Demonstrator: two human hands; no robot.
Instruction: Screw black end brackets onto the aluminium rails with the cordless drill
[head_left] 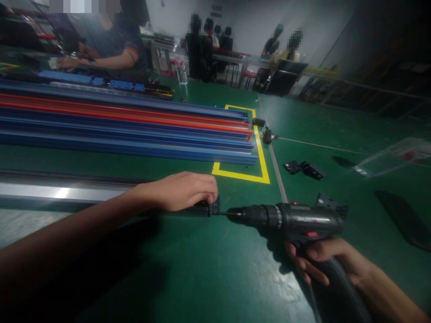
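My right hand (323, 260) is wrapped around the grip of a black cordless drill (303, 220), which points left. Its long thin bit (229, 214) reaches a small black end piece (215, 207) at the tip of a long dark and silver metal rail (84, 192). Closed over that end piece is my left hand (190, 190), its fingers curled and partly hiding the piece. The rail lies flat along the left side of the green table (215, 269). Whether the bit sits in a screw is too small to tell.
Blue profiles (134, 146) and red profiles (151, 114) lie side by side beyond the rail, ending near yellow tape (264, 166). Small black brackets (305, 169), a clear bottle (397, 157) and a dark phone-like slab (404, 217) lie rightward. A co-worker (114, 49) works across the table.
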